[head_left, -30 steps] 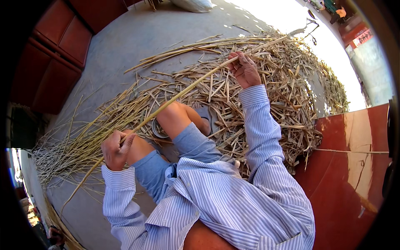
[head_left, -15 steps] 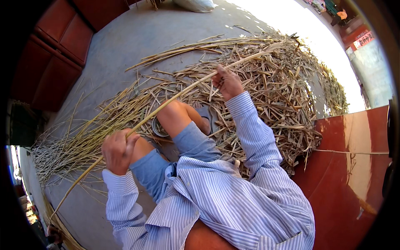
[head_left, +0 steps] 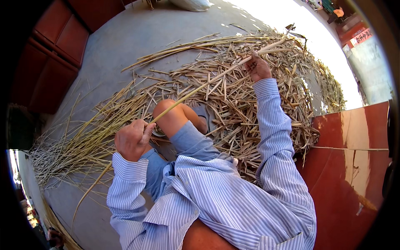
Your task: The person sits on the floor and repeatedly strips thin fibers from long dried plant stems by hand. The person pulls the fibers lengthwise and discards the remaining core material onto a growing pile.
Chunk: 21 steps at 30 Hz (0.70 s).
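Observation:
A long, thin, yellowish plant stalk (head_left: 196, 91) slants across my lap, from the lower left up to the far right. My left hand (head_left: 132, 139) is closed around its lower part, above my left knee, with the thumb along it. Further up, my right hand (head_left: 257, 68) grips the stalk near its upper end, fingers pinched. Beyond that hand the end parts into two pale strips (head_left: 276, 50); I cannot tell whether one is a loosened leaf sheath. The stalk's thin tail curves down beside my left sleeve.
A heap of dry husks (head_left: 246, 108) spreads ahead and right. Several stripped stalks (head_left: 89, 133) lie to the left, more stalks (head_left: 175, 52) at the back. Red cabinets (head_left: 54, 54) stand far left, a red panel (head_left: 354, 150) at right, a pale sack (head_left: 191, 4) at the back.
My right hand has moved up and to the right along the stalk's line. My left hand has shifted slightly right, and the stalk's tail has drawn in with it. The upper end now shows two strips.

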Each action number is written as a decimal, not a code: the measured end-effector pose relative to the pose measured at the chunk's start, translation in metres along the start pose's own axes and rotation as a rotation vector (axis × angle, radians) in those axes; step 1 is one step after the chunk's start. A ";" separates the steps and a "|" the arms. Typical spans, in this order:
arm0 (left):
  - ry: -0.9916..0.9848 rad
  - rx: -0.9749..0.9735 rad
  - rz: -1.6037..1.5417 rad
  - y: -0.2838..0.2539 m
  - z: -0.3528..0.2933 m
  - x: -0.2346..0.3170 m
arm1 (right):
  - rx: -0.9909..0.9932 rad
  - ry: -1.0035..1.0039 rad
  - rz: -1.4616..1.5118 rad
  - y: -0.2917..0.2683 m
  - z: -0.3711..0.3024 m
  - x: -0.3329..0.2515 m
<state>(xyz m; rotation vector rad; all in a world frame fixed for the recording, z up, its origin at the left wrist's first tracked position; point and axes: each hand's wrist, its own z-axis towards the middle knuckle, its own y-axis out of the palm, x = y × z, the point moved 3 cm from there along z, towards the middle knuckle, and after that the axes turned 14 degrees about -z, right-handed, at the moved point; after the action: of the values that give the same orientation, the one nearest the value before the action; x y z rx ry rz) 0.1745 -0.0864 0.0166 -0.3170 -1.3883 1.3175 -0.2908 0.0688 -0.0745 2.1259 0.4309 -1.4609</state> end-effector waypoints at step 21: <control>0.063 -0.011 0.073 -0.013 -0.037 -0.010 | -0.002 0.008 0.013 0.013 -0.019 0.034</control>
<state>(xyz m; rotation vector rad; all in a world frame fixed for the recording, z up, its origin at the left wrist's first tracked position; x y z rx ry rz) 0.2145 -0.0802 0.0119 -0.4168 -1.3422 1.3480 -0.2569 0.0679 -0.0975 2.1299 0.4210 -1.4448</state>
